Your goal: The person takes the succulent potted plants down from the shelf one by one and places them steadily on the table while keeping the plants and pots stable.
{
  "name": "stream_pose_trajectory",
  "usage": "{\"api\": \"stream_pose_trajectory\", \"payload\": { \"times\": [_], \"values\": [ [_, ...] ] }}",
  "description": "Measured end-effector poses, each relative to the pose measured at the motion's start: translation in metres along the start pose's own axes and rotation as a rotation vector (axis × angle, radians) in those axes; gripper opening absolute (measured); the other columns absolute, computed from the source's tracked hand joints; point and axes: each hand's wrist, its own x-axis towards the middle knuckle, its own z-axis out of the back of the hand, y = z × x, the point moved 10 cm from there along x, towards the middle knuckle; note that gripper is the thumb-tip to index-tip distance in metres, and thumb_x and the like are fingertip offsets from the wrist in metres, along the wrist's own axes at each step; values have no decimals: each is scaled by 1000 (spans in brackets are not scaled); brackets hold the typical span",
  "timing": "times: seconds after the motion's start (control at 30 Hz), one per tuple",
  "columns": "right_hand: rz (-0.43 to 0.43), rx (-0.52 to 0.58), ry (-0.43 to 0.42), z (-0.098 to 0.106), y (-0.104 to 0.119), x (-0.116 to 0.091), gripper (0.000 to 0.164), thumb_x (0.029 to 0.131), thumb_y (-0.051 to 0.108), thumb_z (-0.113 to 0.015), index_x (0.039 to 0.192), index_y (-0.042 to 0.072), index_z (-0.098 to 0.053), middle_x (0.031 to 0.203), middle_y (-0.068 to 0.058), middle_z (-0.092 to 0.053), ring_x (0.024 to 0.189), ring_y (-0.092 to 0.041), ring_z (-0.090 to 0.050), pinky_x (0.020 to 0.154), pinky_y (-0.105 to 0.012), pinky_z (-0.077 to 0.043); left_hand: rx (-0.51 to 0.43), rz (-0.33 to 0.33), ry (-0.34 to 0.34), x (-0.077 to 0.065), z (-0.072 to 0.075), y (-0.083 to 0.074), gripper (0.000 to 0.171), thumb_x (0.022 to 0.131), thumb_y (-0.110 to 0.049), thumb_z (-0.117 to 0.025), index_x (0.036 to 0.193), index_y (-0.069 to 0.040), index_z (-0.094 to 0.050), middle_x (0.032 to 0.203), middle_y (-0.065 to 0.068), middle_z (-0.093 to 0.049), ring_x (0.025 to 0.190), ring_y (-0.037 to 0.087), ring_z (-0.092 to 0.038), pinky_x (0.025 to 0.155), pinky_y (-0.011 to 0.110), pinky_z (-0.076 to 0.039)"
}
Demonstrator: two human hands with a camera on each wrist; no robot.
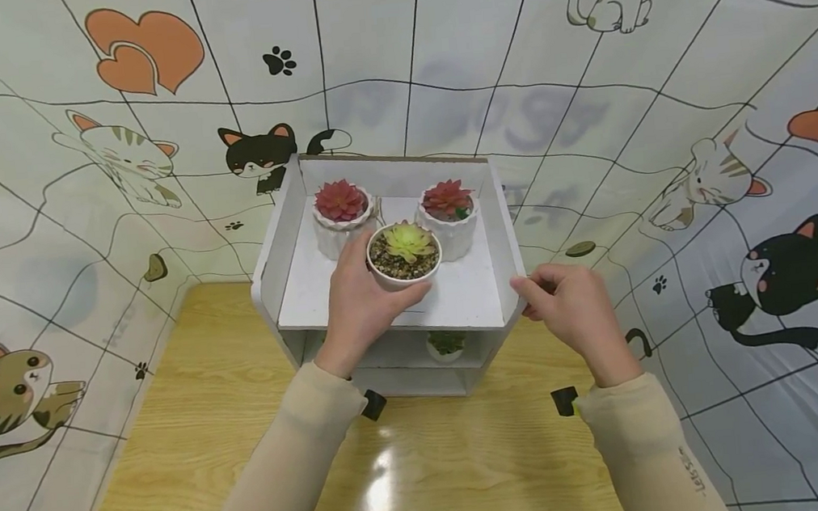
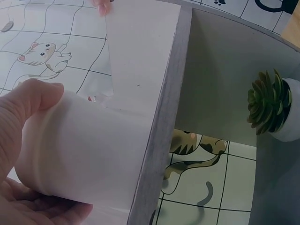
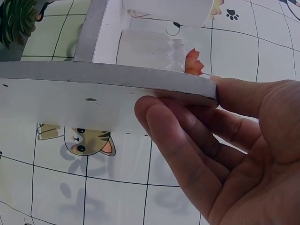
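Note:
My left hand (image 1: 358, 304) grips a white pot (image 2: 93, 145) from the side, thumb and fingers curled round it. In the pot is a yellow-green succulent (image 1: 409, 242) set in brown gravel. It is over the front of the top board of a small white shelf (image 1: 457, 300); whether its base touches the board I cannot tell. With thumb and fingers, my right hand (image 1: 574, 306) pinches the front edge of the shelf's right side panel (image 3: 154, 84). Two red succulents in white pots, one left (image 1: 337, 231) and one right (image 1: 451, 231), stand behind on the same board.
A dark green succulent in a white pot (image 1: 446, 345) sits in the lower compartment. The shelf stands on a wood-grain table (image 1: 198, 436), close to a cat-patterned backdrop (image 1: 377, 55) behind it. Two small black patches (image 1: 564, 401) show near the sleeve cuffs.

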Motion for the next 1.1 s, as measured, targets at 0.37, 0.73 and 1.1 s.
{"api": "stream_pose_trajectory", "payload": {
  "times": [0.37,0.73,1.1],
  "values": [
    [12,16,-1,-1,1,1,32,103,29,-66,89,2,-76,83,-14,-76,73,-25,-75,69,-44,-63,-15,3,-7,-4,8,0,100,66,-33,-98,149,-5,-49,141,12,-58,128,29,-56,108,50,-48],
    [17,11,-17,0,1,-1,35,103,33,-65,85,5,-76,80,-12,-75,75,-29,-75,63,-34,-58,-17,2,-44,-21,20,5,97,65,-34,-99,147,-9,-52,137,8,-60,126,25,-56,109,47,-47],
    [17,15,-27,0,2,-2,36,103,34,-66,83,5,-75,80,-11,-76,72,-24,-74,64,-35,-57,-91,17,-60,-33,34,7,99,64,-29,-101,148,-9,-52,137,6,-60,125,22,-57,108,43,-49]
  ]
}}
